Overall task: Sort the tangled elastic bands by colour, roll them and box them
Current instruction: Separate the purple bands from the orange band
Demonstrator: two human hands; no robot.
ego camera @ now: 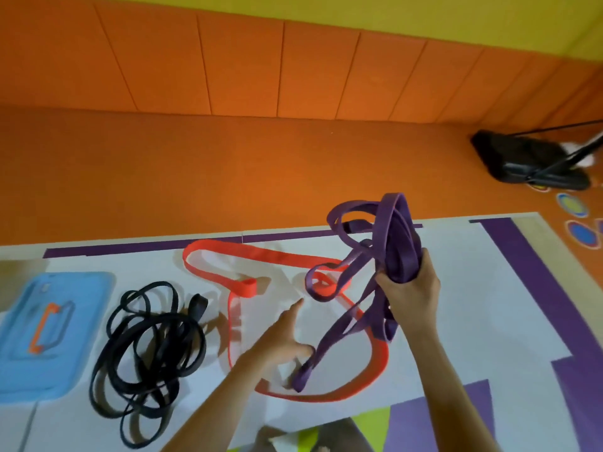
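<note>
Purple band (396, 236), partly gathered above the white mat (473, 288), its tail lying across the red band (235, 252). The right hand (411, 295) grips the gathered loops, and the left hand (280, 340), fingers spread, touches the hanging loop. Best practice is probably to lift the tail clear of the red before rolling, with the turns kept flat.

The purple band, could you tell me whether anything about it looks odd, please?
Yes: the purple band, bunched in the right hand, has one loop hooked round the red band, so the two are tangled.

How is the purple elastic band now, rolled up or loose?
Loose, not rolled: the right hand grips some loops of the purple elastic band; others hang down untidily.
</note>
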